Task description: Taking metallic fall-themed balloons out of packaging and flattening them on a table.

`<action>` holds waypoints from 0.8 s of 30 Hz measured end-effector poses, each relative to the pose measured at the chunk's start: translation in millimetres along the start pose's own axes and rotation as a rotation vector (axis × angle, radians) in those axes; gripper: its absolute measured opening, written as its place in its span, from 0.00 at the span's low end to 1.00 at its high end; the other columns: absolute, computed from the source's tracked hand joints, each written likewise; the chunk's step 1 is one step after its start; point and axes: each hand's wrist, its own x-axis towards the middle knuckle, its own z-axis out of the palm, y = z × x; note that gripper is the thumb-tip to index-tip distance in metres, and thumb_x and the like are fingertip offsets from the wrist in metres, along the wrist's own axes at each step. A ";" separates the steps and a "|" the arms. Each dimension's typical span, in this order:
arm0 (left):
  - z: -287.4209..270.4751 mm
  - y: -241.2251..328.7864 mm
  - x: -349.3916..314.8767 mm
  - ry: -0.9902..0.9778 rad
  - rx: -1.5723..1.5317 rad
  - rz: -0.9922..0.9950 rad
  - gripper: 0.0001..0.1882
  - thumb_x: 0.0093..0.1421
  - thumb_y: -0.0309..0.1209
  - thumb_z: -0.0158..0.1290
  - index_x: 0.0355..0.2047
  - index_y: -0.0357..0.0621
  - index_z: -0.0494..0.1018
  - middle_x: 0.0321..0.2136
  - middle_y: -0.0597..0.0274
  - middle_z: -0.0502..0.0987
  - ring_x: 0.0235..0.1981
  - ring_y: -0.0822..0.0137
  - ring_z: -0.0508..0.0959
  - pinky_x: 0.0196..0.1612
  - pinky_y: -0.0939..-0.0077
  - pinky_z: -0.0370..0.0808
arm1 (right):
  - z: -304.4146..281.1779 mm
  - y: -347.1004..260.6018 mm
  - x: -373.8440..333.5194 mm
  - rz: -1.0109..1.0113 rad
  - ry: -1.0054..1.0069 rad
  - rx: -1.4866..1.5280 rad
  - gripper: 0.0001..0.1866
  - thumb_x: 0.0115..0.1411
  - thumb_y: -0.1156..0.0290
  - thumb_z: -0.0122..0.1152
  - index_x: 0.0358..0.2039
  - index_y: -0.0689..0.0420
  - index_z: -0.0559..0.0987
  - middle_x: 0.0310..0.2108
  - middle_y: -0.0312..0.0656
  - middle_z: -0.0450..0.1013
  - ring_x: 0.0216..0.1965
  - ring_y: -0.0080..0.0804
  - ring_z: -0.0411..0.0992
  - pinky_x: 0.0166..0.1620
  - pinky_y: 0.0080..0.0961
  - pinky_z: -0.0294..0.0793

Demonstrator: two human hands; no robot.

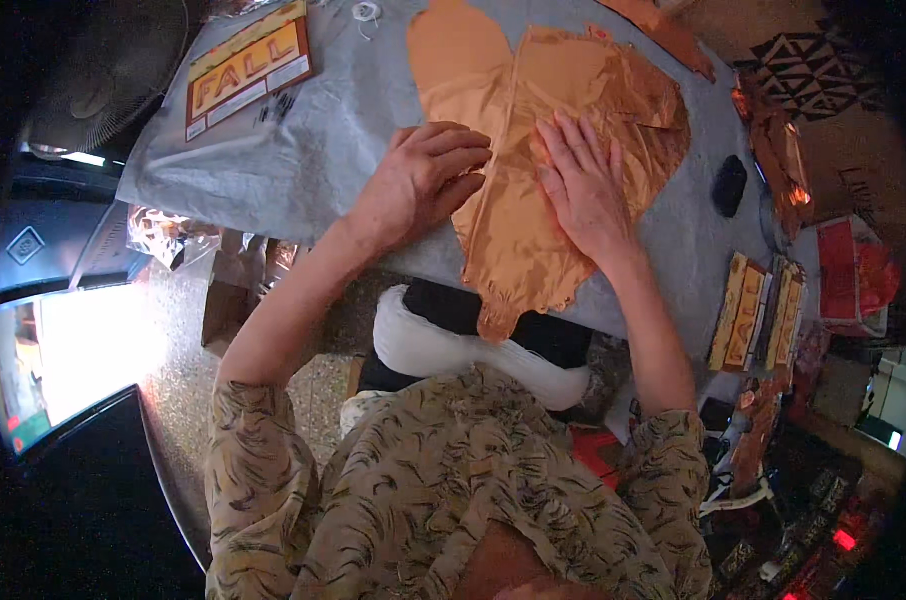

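Grey cloth (343, 100) stretching leftward — copper foil (514, 238) overhanging near edge, left hand (421, 180) curled, unclosed, right hand (591, 195) spread atop

the foil (521, 225) before me looks like thin metallic film, glossy and copper-toned, smooth in parts and finely wrinkled in others. the sheet (338, 125) under it reads to me as grey cloth, matt and slightly mottled. the packet (248, 72) at my upper left looks like printed card in clear, shiny plastic. my shirt (443, 460) is matt cloth; the skein (413, 340) near my lap is matt and fibrous. the floor (313, 405) looks like speckled stone.
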 end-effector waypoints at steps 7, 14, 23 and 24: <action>1.1 2.5 -0.1 0.061 0.035 0.025 0.14 0.59 0.33 0.60 0.44 0.45 0.81 0.48 0.64 0.80 0.54 0.61 0.76 0.56 0.61 0.70 | -3.2 -3.7 4.5 0.015 -0.016 -0.006 0.28 0.75 0.57 0.41 0.71 0.50 0.61 0.75 0.42 0.51 0.76 0.45 0.46 0.73 0.57 0.39; 1.7 -0.4 -1.2 0.083 0.045 0.027 0.14 0.59 0.34 0.60 0.46 0.48 0.80 0.48 0.63 0.80 0.54 0.60 0.76 0.56 0.62 0.70 | -4.6 -3.7 7.1 -0.019 -0.013 -0.026 0.28 0.74 0.58 0.42 0.71 0.51 0.61 0.75 0.43 0.51 0.75 0.45 0.46 0.73 0.57 0.39; 0.6 9.6 -2.5 0.042 0.086 0.033 0.15 0.60 0.38 0.61 0.47 0.50 0.80 0.48 0.66 0.81 0.55 0.60 0.76 0.56 0.61 0.69 | -0.9 -3.6 2.4 0.022 -0.013 -0.027 0.28 0.73 0.59 0.44 0.72 0.49 0.61 0.74 0.43 0.52 0.75 0.44 0.46 0.74 0.55 0.36; 0.4 10.2 -2.4 0.043 0.086 0.035 0.15 0.60 0.38 0.61 0.47 0.50 0.80 0.49 0.67 0.80 0.55 0.60 0.76 0.56 0.60 0.69 | -0.9 -3.4 2.6 0.008 -0.005 -0.024 0.28 0.73 0.59 0.44 0.72 0.49 0.61 0.75 0.43 0.51 0.76 0.44 0.46 0.74 0.55 0.36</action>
